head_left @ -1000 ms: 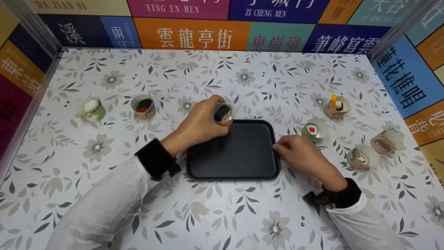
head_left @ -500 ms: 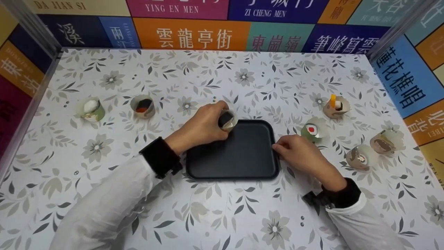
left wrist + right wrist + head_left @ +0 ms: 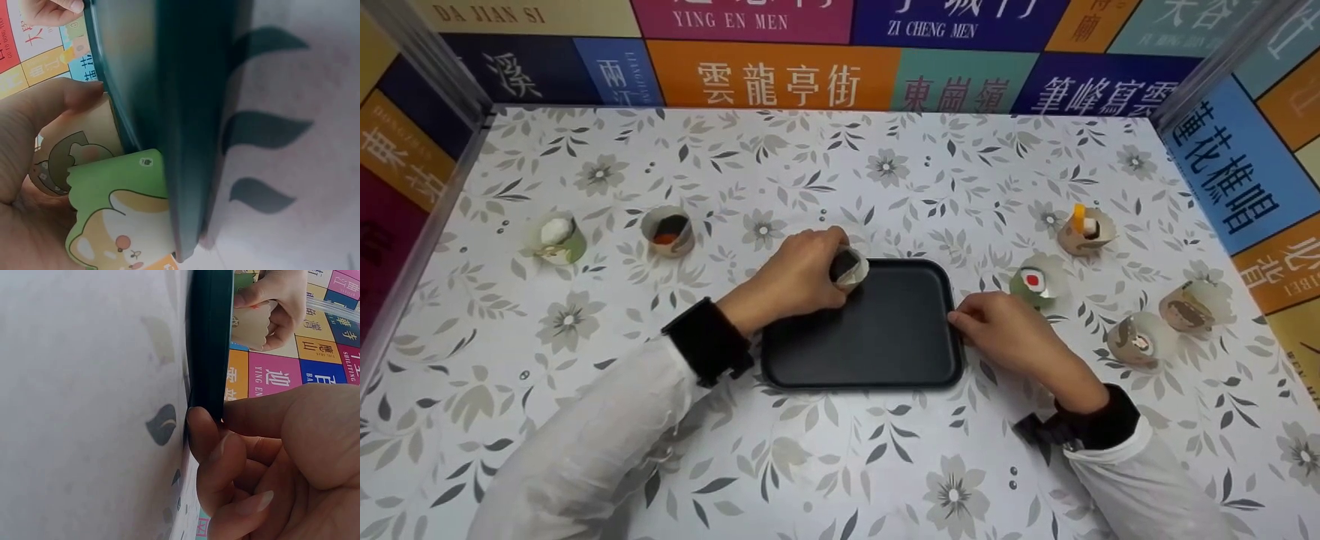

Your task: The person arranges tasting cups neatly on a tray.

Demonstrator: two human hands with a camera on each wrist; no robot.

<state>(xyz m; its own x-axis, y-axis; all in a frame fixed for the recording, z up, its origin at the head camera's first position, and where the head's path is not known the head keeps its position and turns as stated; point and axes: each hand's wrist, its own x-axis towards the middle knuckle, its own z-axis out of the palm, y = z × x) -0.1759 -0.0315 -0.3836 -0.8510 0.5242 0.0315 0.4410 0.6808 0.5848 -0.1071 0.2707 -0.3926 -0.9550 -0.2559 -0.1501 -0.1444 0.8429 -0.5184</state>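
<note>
My left hand (image 3: 795, 274) grips a beige paper baking cup (image 3: 849, 268) with dark contents, at the far left part of the black tray (image 3: 885, 337). In the left wrist view, thumb and fingers curl round this cup (image 3: 84, 135), its base right at the tray surface. Beside it there is a green paper cup (image 3: 129, 208) with a cartoon dog, hidden under the hand in the head view. My right hand (image 3: 1005, 322) pinches the tray's right rim between thumb and index finger; the right wrist view shows the tray edge (image 3: 211, 343) between them.
Two filled paper cups, one with a white top (image 3: 559, 236) and one dark and orange (image 3: 669, 231), stand at left. To the right are a green cup (image 3: 1033, 285), a yellow-topped cup (image 3: 1085, 231) and two more beige cups (image 3: 1144, 341). Printed panels (image 3: 772, 79) border the table.
My left hand has brought the beige paper cup slightly toward me and down, from the tray's far edge to inside it. The right hand stays at the tray's rim.
</note>
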